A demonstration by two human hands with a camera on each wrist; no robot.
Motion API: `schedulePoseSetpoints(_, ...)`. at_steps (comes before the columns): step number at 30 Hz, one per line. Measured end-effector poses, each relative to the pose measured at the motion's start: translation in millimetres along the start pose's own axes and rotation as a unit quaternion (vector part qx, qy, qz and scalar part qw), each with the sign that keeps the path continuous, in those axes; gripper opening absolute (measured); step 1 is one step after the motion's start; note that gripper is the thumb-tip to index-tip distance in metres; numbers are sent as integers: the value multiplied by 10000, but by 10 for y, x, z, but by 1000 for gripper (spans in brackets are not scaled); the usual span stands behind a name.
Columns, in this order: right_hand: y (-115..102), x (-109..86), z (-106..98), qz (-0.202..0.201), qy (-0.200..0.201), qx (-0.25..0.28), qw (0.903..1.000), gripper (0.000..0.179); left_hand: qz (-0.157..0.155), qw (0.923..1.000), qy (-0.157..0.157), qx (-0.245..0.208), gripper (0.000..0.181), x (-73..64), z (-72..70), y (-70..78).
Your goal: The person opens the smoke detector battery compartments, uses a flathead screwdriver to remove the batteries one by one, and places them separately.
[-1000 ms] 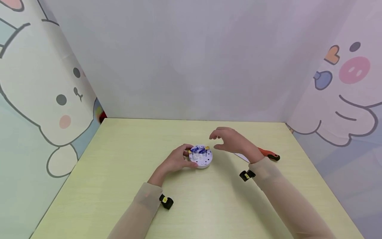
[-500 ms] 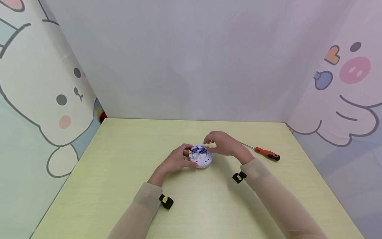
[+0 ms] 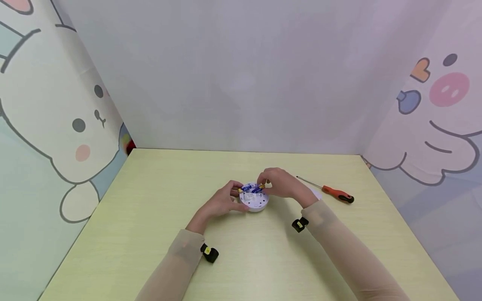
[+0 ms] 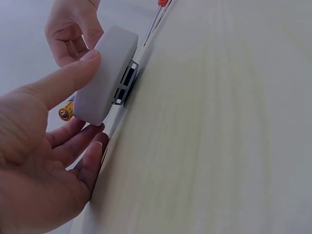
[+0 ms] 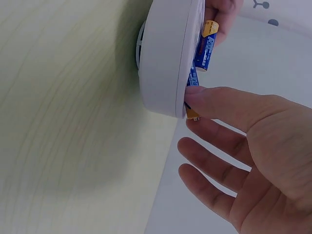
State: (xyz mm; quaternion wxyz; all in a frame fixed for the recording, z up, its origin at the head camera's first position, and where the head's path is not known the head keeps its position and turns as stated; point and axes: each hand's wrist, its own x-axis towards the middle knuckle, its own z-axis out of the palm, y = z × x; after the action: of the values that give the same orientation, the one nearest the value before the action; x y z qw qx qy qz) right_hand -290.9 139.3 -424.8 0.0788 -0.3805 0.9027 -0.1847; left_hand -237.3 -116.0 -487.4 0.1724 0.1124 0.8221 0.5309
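Observation:
A round white smoke detector [image 3: 254, 204] lies back side up on the table, its slotted vent [image 4: 126, 83] facing down. My left hand [image 3: 221, 203] grips it by the left side, thumb along the near edge and fingers at the far edge. Two blue-and-yellow batteries sit slanted at its back: the left battery [image 5: 205, 46] sticks out beside my left fingers, and the right battery [image 5: 193, 77] is at the right rim. My right hand [image 3: 281, 183] pinches that right battery by its yellow end, thumb against the rim; the other fingers are spread loosely below in the right wrist view.
An orange-and-black screwdriver [image 3: 337, 194] lies to the right, its shaft pointing away and left. Beside it is a flat white piece [image 3: 315, 193], partly hidden behind my right wrist. The pale wooden table [image 3: 180, 167] ends at a grey-white wall [image 3: 241, 83].
My right hand has come left and down from above the table to the right battery and now pinches it. The left hand and the smoke detector have stayed in place.

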Motion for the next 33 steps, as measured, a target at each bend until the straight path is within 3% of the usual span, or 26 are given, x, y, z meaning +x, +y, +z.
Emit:
schedulePoseSetpoints(17, 11, 6, 29, 130, 29, -4, 9999, 14, -68, 9997, -37, -236, 76, 16, -46, -36)
schedulePoseSetpoints(23, 25, -1, 32, 65, 32, -30, 10000, 10, 24, 9998, -58, -214, 75, 29, -42, -42)
schedulePoseSetpoints(33, 37, -51, 7, -30, 193, -85, 9998, 8, -87, 9999, 12, -124, 74, 23, -39, -37)
